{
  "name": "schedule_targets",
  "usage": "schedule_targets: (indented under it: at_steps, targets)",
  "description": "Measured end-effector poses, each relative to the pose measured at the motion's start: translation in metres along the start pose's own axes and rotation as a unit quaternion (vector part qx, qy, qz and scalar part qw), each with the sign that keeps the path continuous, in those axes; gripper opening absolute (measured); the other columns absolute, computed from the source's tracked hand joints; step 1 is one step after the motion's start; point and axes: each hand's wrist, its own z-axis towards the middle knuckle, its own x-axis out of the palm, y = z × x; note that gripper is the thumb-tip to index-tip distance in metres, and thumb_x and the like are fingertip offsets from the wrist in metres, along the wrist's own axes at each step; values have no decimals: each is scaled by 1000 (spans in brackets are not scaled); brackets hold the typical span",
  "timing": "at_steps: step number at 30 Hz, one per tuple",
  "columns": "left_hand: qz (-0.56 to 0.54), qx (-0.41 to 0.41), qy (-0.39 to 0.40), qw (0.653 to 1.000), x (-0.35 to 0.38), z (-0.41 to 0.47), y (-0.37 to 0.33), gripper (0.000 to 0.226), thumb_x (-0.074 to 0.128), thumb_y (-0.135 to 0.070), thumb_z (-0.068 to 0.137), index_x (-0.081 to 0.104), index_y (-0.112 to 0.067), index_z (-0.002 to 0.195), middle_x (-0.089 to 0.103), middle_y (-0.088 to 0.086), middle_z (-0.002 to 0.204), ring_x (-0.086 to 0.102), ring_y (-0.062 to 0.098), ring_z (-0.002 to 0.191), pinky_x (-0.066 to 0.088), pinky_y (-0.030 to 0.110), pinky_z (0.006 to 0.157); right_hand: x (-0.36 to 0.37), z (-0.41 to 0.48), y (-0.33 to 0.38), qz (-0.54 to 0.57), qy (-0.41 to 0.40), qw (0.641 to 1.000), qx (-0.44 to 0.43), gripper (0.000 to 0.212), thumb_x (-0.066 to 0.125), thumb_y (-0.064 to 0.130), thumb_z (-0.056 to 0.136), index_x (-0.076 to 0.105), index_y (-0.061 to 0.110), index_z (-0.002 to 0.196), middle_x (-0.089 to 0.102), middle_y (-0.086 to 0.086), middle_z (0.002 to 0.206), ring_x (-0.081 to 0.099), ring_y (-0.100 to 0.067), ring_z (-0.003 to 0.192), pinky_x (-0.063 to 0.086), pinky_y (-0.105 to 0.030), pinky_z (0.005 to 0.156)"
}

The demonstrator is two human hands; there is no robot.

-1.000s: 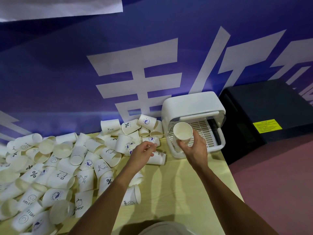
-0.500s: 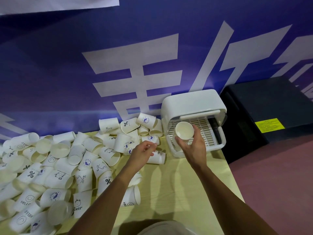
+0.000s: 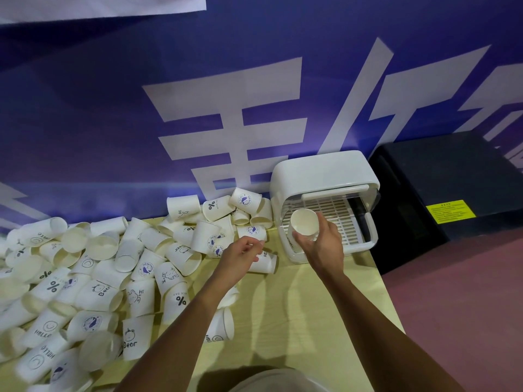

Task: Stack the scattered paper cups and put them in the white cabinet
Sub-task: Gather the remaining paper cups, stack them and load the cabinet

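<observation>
the held cup point(image 3: 304, 223) sits at the open front of the white cabinet point(image 3: 325, 171), mouth up toward the camera, long axis near upright – likely to go in base-first. the right hand point(image 3: 321, 246) grasps its side. the left hand point(image 3: 240, 254) curls over the scattered cups point(image 3: 113, 264) – gripping one or not, i cannot tell.

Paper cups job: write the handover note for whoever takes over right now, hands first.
Right hand: grips an upright cup, mouth up, at the open front of the white cabinet. Cannot tell whether it is one cup or a short stack.
Left hand: fingers curled over the near edge of the cup pile; grip unclear.
Done: at most this one load brought to the cabinet; no other cup shows on its rack.
Left: set it inside, then stack and store the many cups lying loose on the table.
</observation>
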Motion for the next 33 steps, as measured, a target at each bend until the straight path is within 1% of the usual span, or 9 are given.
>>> schedule_targets:
  at_steps: [6, 9, 12, 14, 19, 22, 24, 30, 33]
  targets:
    - [-7, 8, -7, 1000, -4, -4, -2, 20, 61, -44, 93, 67, -26, 97, 74, -8, 97, 71, 7, 87, 50, 31, 82, -4, 7, 11, -34, 50, 998, 27, 88, 75, 52, 82, 34, 19, 152, 51, -13, 142, 47, -33, 130, 44, -51, 105]
    - [-13, 16, -14, 1000, -9, -8, -1, 20, 61, -46, 92, 67, -27, 96, 73, -10, 96, 71, 6, 87, 50, 31, 82, -5, -1, 17, -68, 20, 997, 33, 94, 76, 48, 81, 29, 9, 153, 44, -16, 147, 42, -36, 134, 39, -49, 110]
    - [-24, 23, -24, 999, -19, -14, 4, 18, 62, -46, 92, 68, -29, 96, 74, -9, 96, 71, 5, 85, 49, 28, 74, -3, -23, 28, -67, -62, 995, -34, 82, 75, 37, 83, 37, 3, 147, 47, -18, 142, 44, -36, 129, 37, -49, 108]
    - [-27, 27, -30, 999, -28, -19, 10, 17, 62, -46, 90, 68, -31, 95, 74, -8, 96, 71, 7, 85, 47, 26, 71, 3, -39, 37, -41, -69, 992, -98, 70, 74, 25, 85, 44, 0, 142, 50, -20, 137, 46, -37, 125, 38, -48, 107]
    - [-52, 41, -30, 997, -61, -39, 36, 25, 59, -59, 71, 69, -40, 85, 74, -12, 91, 71, 6, 84, 43, 23, 66, 33, -81, 59, -3, 3, 990, -143, 59, 73, 17, 84, 51, 5, 138, 53, -13, 134, 48, -29, 124, 41, -45, 107]
    - [-50, 42, -36, 997, -83, -53, 64, 12, 61, -53, 82, 69, -43, 86, 73, -13, 93, 71, 4, 81, 47, 25, 71, 56, -105, 68, -11, 33, 989, -143, 56, 73, 17, 85, 53, 6, 136, 55, -13, 132, 51, -29, 122, 42, -40, 105]
    - [-47, 32, -48, 997, -97, -62, 84, 9, 62, -47, 88, 68, -40, 89, 73, -13, 94, 71, 4, 82, 48, 25, 71, 73, -121, 71, -32, 63, 984, -165, 55, 74, 17, 85, 54, 3, 135, 55, -15, 130, 53, -32, 119, 45, -43, 102]
    - [-78, 0, -112, 991, -123, -99, 126, 11, 63, -38, 93, 68, -29, 94, 73, -7, 97, 71, 8, 83, 48, 15, 61, 112, -155, 75, -63, 156, 956, -241, 54, 77, 16, 85, 57, -1, 131, 58, -19, 126, 56, -38, 116, 47, -46, 98]
    - [-96, -17, -158, 983, -128, -122, 145, 8, 63, -35, 91, 69, -30, 92, 73, -9, 98, 71, 11, 90, 52, 21, 72, 125, -164, 73, -85, 200, 937, -274, 53, 78, 15, 83, 59, -2, 129, 60, -20, 122, 58, -39, 111, 49, -45, 95]
